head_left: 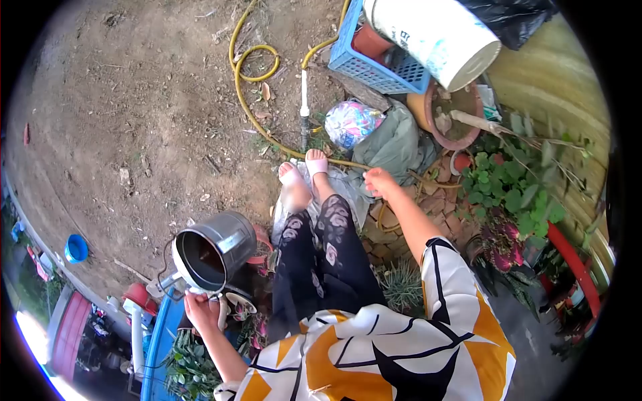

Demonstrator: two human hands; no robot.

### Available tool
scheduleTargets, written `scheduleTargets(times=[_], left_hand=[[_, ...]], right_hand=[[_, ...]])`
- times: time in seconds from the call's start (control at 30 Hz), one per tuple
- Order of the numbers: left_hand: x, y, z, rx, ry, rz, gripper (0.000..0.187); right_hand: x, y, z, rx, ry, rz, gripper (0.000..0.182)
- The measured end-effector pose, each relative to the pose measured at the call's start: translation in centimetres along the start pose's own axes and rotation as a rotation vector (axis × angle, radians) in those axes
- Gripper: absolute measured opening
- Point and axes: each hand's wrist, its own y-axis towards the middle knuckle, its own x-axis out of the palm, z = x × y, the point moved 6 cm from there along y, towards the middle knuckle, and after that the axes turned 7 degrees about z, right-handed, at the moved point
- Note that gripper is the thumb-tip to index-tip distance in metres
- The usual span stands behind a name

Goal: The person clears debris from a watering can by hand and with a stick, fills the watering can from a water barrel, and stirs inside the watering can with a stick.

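My left hand (202, 312) is closed at the rim of a grey metal bucket (235, 242), beside its wire handle. The bucket is tipped on its side with its mouth toward me, and its inside looks dark. Out to the right, my right hand (379, 182) has its fingers curled together near the yellow hose (348, 163); whether anything lies between them is too small to tell. Below my hands, my feet in pale sandals stand near a white plastic sheet (342, 184). The hose runs past my toes and coils on the bare soil.
A blue crate (381, 75) holding pots and a white bucket (438, 40) stands at the upper right, near a clay pot (418, 110) and a colourful bag (352, 123). Leafy plants (511, 184) grow at the right. A blue basin (76, 248) lies far left.
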Motion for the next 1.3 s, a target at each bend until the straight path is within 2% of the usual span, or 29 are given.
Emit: scheduleTargets(times=[0.07, 0.13, 0.23, 0.37, 0.43, 0.47, 0.53, 0.6, 0.63, 0.73, 0.8, 0.9, 0.97, 1.03, 1.1, 1.13, 1.2, 1.23, 1.27, 1.3], left_hand=[[-2.0, 1.7, -2.0, -0.081, 0.001, 0.052, 0.031], [-2.6, 2.5, -3.6, -0.143, -0.024, 0.098, 0.032], [-3.9, 4.4, -6.3, -0.157, 0.011, 0.174, 0.034], [-1.0, 4.3, -8.0, -0.231, 0.041, 0.117, 0.035], [-0.1, 4.3, -8.5, -0.247, 0.017, 0.140, 0.035], [0.2, 4.3, -8.4, -0.254, -0.002, 0.086, 0.035], [0.6, 4.0, -7.9, -0.271, -0.041, 0.116, 0.035], [0.4, 3.7, -7.1, -0.259, -0.068, 0.112, 0.036], [0.1, 3.6, -6.8, -0.266, -0.077, 0.068, 0.036], [-0.1, 3.2, -5.7, -0.284, -0.100, 0.073, 0.036], [0.1, 2.9, -5.0, -0.276, -0.090, 0.073, 0.036], [1.0, 3.0, -4.5, -0.277, -0.100, 0.021, 0.036], [1.4, 2.9, -4.4, -0.288, -0.104, -0.057, 0.035], [2.6, 1.9, -3.9, -0.291, -0.125, -0.029, 0.035], [2.7, 1.8, -3.7, -0.265, -0.130, -0.007, 0.033], [2.6, 1.5, -3.5, -0.255, -0.119, -0.008, 0.033], [2.2, 1.0, -3.4, -0.257, -0.116, -0.014, 0.033], [1.7, 1.3, -3.8, -0.268, -0.112, -0.037, 0.033], [1.5, 1.5, -4.1, -0.277, -0.110, -0.063, 0.033], [1.5, 1.4, -4.1, -0.281, -0.122, -0.077, 0.033]], right_hand=[[0.5, 6.6, -1.8, 0.022, 0.070, 0.081, 0.043], [0.2, 10.5, -4.8, 0.054, 0.187, 0.287, 0.064], [-0.2, 17.9, -6.9, 0.193, 0.201, 0.394, 0.072], [1.0, 23.1, -5.6, 0.200, 0.308, 0.455, 0.069], [0.9, 24.3, -4.2, -0.164, 0.338, 0.521, 0.054], [0.5, 25.4, -2.3, -0.321, 0.314, 0.623, 0.040], [-0.9, 18.8, -3.4, -0.541, 0.292, 0.528, 0.037], [-4.0, 9.5, -5.9, -0.637, 0.359, 0.524, 0.041], [-6.2, 4.1, -8.0, -0.605, 0.329, 0.523, 0.050], [-12.4, -6.9, -13.6, -0.962, 0.355, 0.606, 0.048], [-15.5, -12.5, -17.5, -1.035, 0.223, 0.762, 0.040], [-17.9, -15.3, -23.6, -1.160, -0.024, 0.996, 0.033], [-17.7, -13.0, -27.2, -1.216, -0.247, 1.051, 0.037], [-17.2, -7.7, -29.5, -1.095, -0.465, 1.075, 0.049], [-16.5, -7.6, -30.2, -1.072, -0.390, 1.106, 0.061], [-15.9, -8.9, -30.1, -1.027, -0.357, 0.972, 0.064], [-14.0, -11.8, -27.9, -1.310, -0.395, 0.976, 0.056], [-13.1, -12.3, -25.8, -1.296, -0.425, 0.851, 0.050], [-12.4, -9.7, -22.0, -1.138, -0.400, 0.602, 0.043], [-11.4, -9.3, -18.2, -0.926, -0.466, 0.493, 0.038]])
